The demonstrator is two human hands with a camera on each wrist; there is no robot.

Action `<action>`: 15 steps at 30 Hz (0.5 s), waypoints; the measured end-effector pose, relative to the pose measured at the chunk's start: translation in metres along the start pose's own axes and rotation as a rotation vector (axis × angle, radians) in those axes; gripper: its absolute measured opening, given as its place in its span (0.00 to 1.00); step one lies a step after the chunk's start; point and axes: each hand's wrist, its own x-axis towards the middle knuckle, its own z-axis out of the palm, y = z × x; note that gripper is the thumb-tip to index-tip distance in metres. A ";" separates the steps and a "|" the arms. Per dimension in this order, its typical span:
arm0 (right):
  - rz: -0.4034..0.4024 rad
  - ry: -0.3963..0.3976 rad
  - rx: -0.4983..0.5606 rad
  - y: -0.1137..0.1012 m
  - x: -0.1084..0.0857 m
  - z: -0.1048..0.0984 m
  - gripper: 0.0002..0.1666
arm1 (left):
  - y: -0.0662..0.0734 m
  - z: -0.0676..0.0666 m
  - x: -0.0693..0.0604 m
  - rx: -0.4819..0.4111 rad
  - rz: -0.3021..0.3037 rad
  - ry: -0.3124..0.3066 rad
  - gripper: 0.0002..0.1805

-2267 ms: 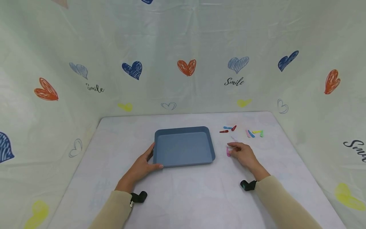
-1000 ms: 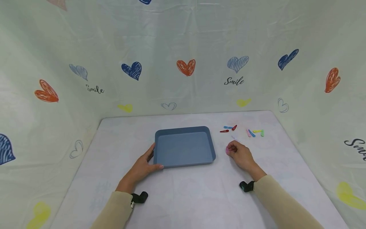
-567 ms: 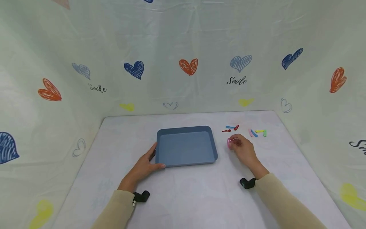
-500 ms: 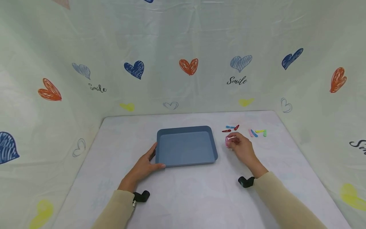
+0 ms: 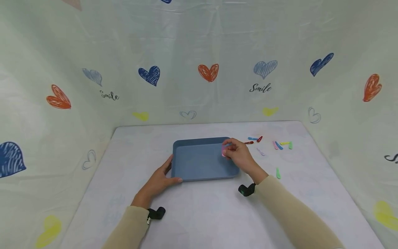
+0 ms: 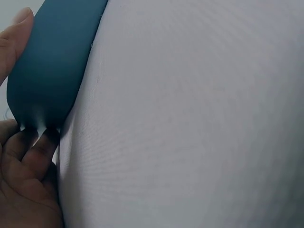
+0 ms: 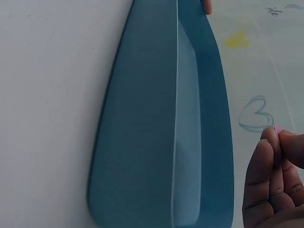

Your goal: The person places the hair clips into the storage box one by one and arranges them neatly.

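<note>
A blue-grey rectangular tray point(image 5: 199, 162) lies on the white table in the head view. My left hand point(image 5: 157, 180) grips its near-left corner, thumb along the front edge; in the left wrist view the fingers point(image 6: 35, 154) bend against the tray's side. Over the tray's right part, my right hand point(image 5: 239, 155) pinches a pink hair clip point(image 5: 223, 151) between thumb and fingers. Only a sliver of the pink hair clip point(image 7: 278, 128) shows in the right wrist view. No clip is visible on the tray floor, though the right hand covers part of it.
Right of the tray lie a blue clip point(image 5: 252, 138), red clips point(image 5: 259, 139), a lilac clip point(image 5: 260, 151) and a nearer green clip point(image 5: 278, 173). Farther right is a cluster with pink, blue, yellow point(image 5: 284, 143) and green clips. A heart-printed curtain point(image 5: 183, 41) hangs behind the table.
My right hand has lifted the pink hair clip from the table and carried it left over the tray. The lilac and nearer green clips have come into view. My left hand stays on the tray.
</note>
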 end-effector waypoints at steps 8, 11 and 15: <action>-0.021 -0.041 0.073 -0.013 0.023 0.040 0.16 | 0.000 0.001 0.000 -0.012 0.009 0.004 0.67; -0.020 -0.038 0.067 -0.016 0.030 0.054 0.15 | 0.001 0.001 -0.001 -0.022 0.005 0.005 0.67; -0.005 -0.054 0.043 -0.016 0.036 0.071 0.14 | 0.003 0.001 -0.002 -0.017 -0.003 0.008 0.66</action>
